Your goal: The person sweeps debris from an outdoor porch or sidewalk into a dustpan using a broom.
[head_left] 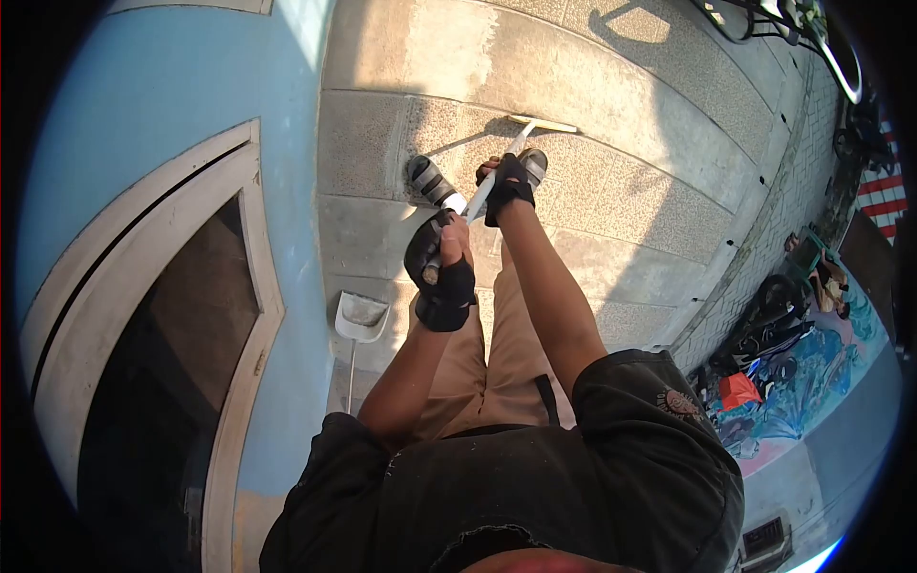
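My left hand (pixel 441 263), in a black fingerless glove, is wrapped round the upper end of a white broom handle (pixel 479 196) close to my body. Further down the same handle, my right hand (pixel 507 188) grips it, gloved the same way. The broom slants away from me, and its narrow pale head (pixel 543 124) rests on the paving just beyond my feet. Its bristles cannot be made out. To the left, a white long-handled dustpan (pixel 361 316) stands by the blue wall.
My sandalled feet (pixel 435 181) stand on the paved walkway (pixel 611 205). On the left rises a blue wall (pixel 191 105) with a wooden-framed door (pixel 250 315). Parked motorbikes (pixel 764 329) and a red-and-white striped surface (pixel 879 196) lie to the right.
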Available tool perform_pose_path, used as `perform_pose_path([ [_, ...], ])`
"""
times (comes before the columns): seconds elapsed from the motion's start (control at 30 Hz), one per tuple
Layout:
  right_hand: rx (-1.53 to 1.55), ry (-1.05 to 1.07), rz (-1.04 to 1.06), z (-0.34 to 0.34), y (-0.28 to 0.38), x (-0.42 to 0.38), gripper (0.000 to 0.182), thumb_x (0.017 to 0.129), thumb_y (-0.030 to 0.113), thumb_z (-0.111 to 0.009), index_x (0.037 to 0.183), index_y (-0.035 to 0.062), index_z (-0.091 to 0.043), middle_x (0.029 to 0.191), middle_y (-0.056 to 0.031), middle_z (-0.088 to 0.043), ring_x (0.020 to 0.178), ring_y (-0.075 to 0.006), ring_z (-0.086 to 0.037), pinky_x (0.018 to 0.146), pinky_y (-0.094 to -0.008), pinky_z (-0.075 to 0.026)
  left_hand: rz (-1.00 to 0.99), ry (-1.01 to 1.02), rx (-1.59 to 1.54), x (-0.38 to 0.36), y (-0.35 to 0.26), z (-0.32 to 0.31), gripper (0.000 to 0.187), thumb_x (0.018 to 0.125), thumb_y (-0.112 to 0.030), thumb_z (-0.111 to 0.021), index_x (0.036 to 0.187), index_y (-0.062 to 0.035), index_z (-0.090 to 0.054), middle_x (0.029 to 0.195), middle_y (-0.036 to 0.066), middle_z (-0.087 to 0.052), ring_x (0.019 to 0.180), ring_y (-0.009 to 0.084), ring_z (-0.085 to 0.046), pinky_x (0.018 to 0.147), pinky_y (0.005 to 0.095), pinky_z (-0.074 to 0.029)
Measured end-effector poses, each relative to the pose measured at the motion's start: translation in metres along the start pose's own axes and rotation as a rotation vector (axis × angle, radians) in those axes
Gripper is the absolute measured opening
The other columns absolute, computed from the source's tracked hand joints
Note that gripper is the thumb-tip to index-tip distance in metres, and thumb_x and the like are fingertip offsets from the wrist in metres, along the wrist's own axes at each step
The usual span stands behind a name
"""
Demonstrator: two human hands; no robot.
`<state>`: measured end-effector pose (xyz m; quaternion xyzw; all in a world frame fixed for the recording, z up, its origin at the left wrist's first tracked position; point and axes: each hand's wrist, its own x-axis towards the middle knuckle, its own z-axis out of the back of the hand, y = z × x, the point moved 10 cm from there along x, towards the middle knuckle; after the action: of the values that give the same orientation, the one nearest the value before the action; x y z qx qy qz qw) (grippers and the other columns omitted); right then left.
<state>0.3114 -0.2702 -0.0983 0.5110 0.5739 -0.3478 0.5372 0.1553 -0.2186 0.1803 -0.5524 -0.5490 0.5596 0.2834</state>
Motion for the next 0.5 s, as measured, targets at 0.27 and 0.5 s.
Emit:
perform_pose_path([
  [0.27, 0.053, 0.187, -0.315, -0.119, -0.166, -0.038, 0.008, 0.09, 0.016, -0.042, 0.085, 0.011, -0.038, 0.068, -0.0042, -0.043, 0.049, -0.0146, -0.042, 0.044, -0.0295, -0.041, -0.188, -0.099, 0.142, 0.027, -0.098, 0.07, 0.026, 0.088, -0.01, -0.045, 0.064, -0.0029, -0.04, 0.062, 0.004, -0.042, 0.06, 0.0156, -0.04, 0.072, 0.0351, -0.043],
  [0.5, 0.093, 0.363, -0.699, -0.162, -0.256, -0.092, 0.009, 0.088, 0.019, -0.042, 0.087, 0.0109, -0.038, 0.068, -0.0036, -0.043, 0.05, -0.0157, -0.043, 0.044, -0.0304, -0.041, -0.315, -0.153, 0.309, 0.009, -0.144, 0.094, 0.026, 0.088, -0.015, -0.047, 0.066, -0.0027, -0.042, 0.065, 0.005, -0.044, 0.063, 0.0175, -0.042, 0.078, 0.0359, -0.042],
])
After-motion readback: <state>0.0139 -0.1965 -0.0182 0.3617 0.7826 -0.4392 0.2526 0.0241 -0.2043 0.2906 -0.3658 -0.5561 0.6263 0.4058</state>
